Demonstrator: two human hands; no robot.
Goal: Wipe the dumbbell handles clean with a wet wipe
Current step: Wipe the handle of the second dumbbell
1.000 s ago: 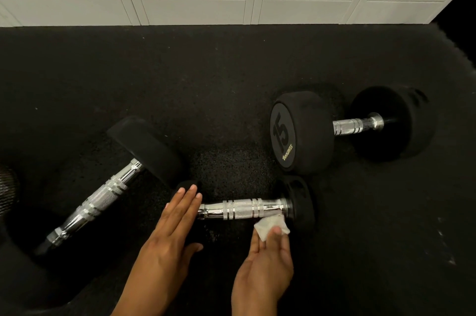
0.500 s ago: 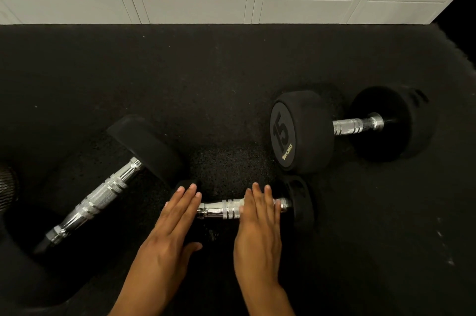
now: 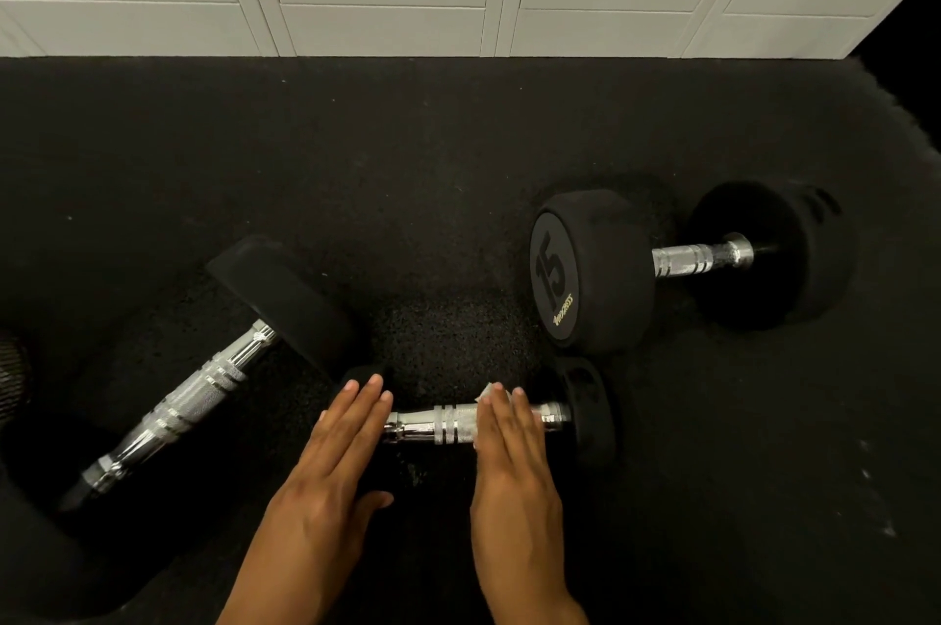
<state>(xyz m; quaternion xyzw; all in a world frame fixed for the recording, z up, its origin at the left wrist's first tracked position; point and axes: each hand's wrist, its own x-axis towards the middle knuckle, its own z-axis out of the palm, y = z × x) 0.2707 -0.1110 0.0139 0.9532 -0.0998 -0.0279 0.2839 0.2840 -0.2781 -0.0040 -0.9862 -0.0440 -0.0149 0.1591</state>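
Wiping step in hand. Right hand [image 3: 514, 466], fingers straight, presses the wet wipe [image 3: 485, 392] onto the handle [image 3: 438, 425] of the near dumbbell [image 3: 590, 413] on the floor [image 3: 458, 166]. Left hand [image 3: 331, 461] lies flat, bracing its end. Next, likely: stroke leftward.

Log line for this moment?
step: cleaning handle | right hand: flat, pressing wipe on handle | left hand: flat over left end

Bare floor [image 3: 356, 166] runs wide between the dumbbells and the lockers [image 3: 382, 28] at the far edge. Just beyond the small dumbbell [image 3: 448, 423] lies an open patch, hemmed left by the angled dumbbell [image 3: 203, 390] and right by the 15 dumbbell [image 3: 596, 273], whose head stands near the small one's right end.
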